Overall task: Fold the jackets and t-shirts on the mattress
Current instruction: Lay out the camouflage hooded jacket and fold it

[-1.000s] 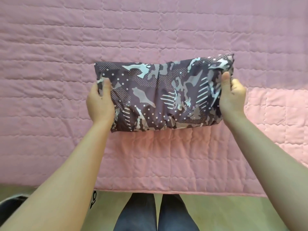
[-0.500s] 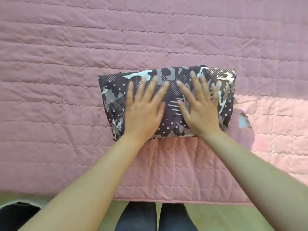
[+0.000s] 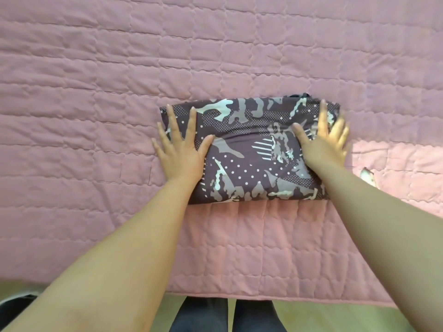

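Head view

1. Task item: one folded jacket (image 3: 249,149), dark purple-brown with a grey and pale camouflage, dot and stripe print. It lies flat as a wide rectangular bundle on the mattress (image 3: 96,92), right of centre and well in from the near edge. Its long sides run left to right.

2. Support: the mattress carries a pink quilted cover stitched in rectangular panels. The area to the right of the jacket is more brightly lit than the rest.

3. Left grip (image 3: 182,152): a bare hand, palm down on the left end of the jacket. The fingers are straight and spread apart and clamp nothing. The thumb points inward across the fabric. The outer fingers reach past the jacket's left edge over the mattress.

4. Right grip (image 3: 321,144): a bare hand, palm down on the right end of the jacket. The fingers are straight and apart, pointing to the far edge, and clamp nothing. The outer fingers are blurred.

5. Both forearms are bare and run in from the lower corners.

6. Other items: a small pale object (image 3: 366,174) lies on the mattress just beside the right forearm; its kind cannot be told. Below the mattress edge are a light floor (image 3: 311,317) and the person's dark trouser legs (image 3: 201,315).
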Tool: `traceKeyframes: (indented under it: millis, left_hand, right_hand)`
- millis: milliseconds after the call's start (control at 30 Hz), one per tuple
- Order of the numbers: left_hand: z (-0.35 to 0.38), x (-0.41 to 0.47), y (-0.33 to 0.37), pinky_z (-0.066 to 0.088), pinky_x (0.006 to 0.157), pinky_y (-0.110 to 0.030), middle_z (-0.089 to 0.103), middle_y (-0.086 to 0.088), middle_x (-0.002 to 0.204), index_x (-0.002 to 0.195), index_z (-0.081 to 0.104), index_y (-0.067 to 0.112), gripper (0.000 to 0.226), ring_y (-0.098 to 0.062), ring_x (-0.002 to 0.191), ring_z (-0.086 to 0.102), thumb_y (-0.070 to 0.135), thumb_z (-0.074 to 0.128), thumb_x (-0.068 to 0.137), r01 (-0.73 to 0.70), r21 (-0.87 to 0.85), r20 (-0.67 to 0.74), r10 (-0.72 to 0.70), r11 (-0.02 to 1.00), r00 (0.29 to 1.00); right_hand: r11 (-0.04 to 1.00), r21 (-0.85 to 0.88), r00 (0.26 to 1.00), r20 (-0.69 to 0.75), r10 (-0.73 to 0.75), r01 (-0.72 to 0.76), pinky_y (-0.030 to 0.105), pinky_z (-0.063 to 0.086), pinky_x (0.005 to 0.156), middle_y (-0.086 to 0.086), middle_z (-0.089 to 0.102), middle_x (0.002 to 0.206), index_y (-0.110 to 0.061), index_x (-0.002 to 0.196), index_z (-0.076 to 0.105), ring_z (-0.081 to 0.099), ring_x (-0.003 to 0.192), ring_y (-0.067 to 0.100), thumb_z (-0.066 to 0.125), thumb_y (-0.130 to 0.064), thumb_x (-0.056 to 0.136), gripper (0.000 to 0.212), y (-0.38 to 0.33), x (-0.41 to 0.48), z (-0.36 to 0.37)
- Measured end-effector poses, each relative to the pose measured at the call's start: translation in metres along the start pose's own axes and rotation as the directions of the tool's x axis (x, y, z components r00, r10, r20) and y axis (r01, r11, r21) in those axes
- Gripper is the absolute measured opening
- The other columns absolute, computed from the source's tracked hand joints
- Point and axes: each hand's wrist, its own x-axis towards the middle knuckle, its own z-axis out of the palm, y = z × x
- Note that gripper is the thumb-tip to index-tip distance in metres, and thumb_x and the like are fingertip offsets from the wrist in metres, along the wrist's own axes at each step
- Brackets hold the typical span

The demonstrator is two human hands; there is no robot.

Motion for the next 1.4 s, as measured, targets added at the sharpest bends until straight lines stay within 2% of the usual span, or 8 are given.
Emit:
traceKeyframes:
  millis: [133,267,500,633,767,967,1167,1400]
  left_hand:
    - [-0.012,-0.019,0.014,0.029,0.108,-0.043,0.017,-0.013,0.158,0.154,0.001,0.033,0.082,-0.036,0.130,0.035,0.066,0.041,0.089,0.279,-0.211,-0.011,-0.287,0.937,0.958]
    - [-0.027,-0.026,0.029,0.027,0.105,-0.043,0.033,-0.016,0.147,0.151,0.018,0.013,0.089,-0.038,0.128,0.037,0.060,0.056,0.086,0.594,-0.489,0.202,-0.580,0.639,0.789]
    - [-0.033,-0.019,0.018,0.040,0.087,-0.039,0.055,-0.016,0.130,0.126,0.041,0.004,0.065,-0.037,0.118,0.052,0.061,0.037,0.095,0.628,-0.579,0.334,-0.551,0.520,0.765]
    - [-0.039,-0.035,0.006,0.039,0.087,-0.035,0.058,-0.013,0.126,0.125,0.049,0.005,0.061,-0.033,0.116,0.054,0.057,0.032,0.098,0.594,-0.671,0.373,-0.490,0.444,0.788]
    - [-0.038,-0.083,-0.028,0.043,0.100,-0.038,0.061,-0.010,0.121,0.118,0.056,0.008,0.056,-0.029,0.113,0.057,0.056,0.036,0.097,0.595,-0.742,0.412,-0.490,0.310,0.769]
    - [-0.026,-0.209,-0.094,0.054,0.085,-0.047,0.069,-0.011,0.096,0.097,0.059,0.014,0.051,-0.030,0.088,0.066,0.058,0.034,0.097,0.690,-0.723,0.543,-0.588,0.035,0.599]
    - [-0.009,-0.323,-0.154,0.051,0.093,-0.049,0.063,-0.007,0.121,0.131,0.052,0.015,0.071,-0.029,0.106,0.062,0.069,0.035,0.090,0.676,-0.680,0.661,-0.636,-0.283,0.398]
    - [0.002,-0.427,-0.264,0.052,0.089,-0.045,0.065,-0.010,0.112,0.121,0.057,0.015,0.062,-0.031,0.098,0.063,0.066,0.035,0.092,0.534,-0.713,0.634,-0.742,-0.454,0.216]
  right_hand:
    - [0.931,0.288,0.972,0.006,0.234,-0.225,0.056,0.011,0.116,0.006,0.000,0.162,-0.036,0.151,-0.012,0.006,0.148,0.032,0.053,-0.075,0.078,0.105,-0.007,-0.012,-0.005]
    - [0.737,0.436,0.840,0.088,0.536,-0.516,0.052,0.026,0.113,0.012,0.025,0.154,-0.013,0.148,0.019,0.028,0.140,0.035,0.070,-0.068,0.069,0.109,-0.008,-0.020,0.000]
    - [0.460,0.725,0.852,0.364,0.375,-0.512,0.039,0.057,0.075,0.004,0.071,0.104,-0.017,0.125,0.054,0.070,0.087,0.025,0.074,-0.065,0.065,0.080,0.011,-0.021,-0.007]
    - [0.478,0.723,0.864,0.454,0.216,-0.499,0.032,0.050,0.061,0.002,0.073,0.085,-0.023,0.102,0.062,0.069,0.075,0.020,0.057,-0.055,0.089,0.035,0.005,-0.044,-0.024]
    - [0.564,0.665,0.844,0.523,0.116,-0.490,0.037,0.055,0.066,0.005,0.073,0.099,-0.026,0.113,0.060,0.070,0.087,0.025,0.052,-0.059,0.089,0.042,0.008,-0.084,-0.028]
    - [0.723,0.487,0.734,0.678,0.041,-0.490,0.038,0.052,0.069,0.008,0.073,0.090,-0.018,0.105,0.062,0.067,0.085,0.026,0.046,-0.057,0.092,0.045,-0.008,-0.162,-0.009]
    - [0.864,0.339,0.675,0.738,0.001,-0.372,0.048,0.053,0.091,0.011,0.074,0.099,-0.014,0.115,0.065,0.071,0.092,0.031,0.061,-0.071,0.071,0.072,-0.043,-0.229,0.026]
    - [0.950,0.274,0.622,0.773,-0.126,-0.148,0.031,0.056,0.060,0.011,0.075,0.092,-0.013,0.111,0.065,0.073,0.080,0.027,0.056,-0.059,0.085,0.053,-0.124,-0.340,0.099]
